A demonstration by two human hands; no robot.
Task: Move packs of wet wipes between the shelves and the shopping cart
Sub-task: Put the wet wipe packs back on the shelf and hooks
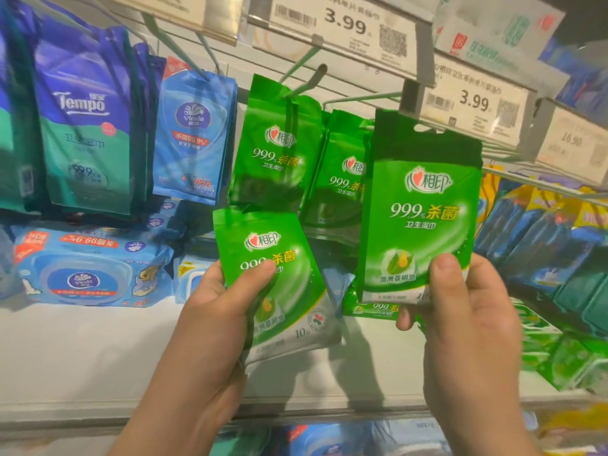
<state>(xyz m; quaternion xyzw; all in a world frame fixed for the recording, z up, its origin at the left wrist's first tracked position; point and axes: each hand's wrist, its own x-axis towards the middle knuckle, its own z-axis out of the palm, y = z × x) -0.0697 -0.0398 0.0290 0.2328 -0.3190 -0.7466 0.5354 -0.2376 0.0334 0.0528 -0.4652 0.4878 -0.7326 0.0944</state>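
The left hand (217, 311) holds one pack (273, 284) low in front of the shelf (82, 350); the right hand (467, 327) holds a second pack (421, 212) higher, to its right. Behind and between them, two hanging packs (279, 143) dangle from a hook (306, 82). Left of these hang Vinda packs (194, 133), then Tempo packs (85, 126) further left. A tub pack (85, 268) lies on the shelf below the Tempo packs. Price tags (342, 24) sit above the hooks.
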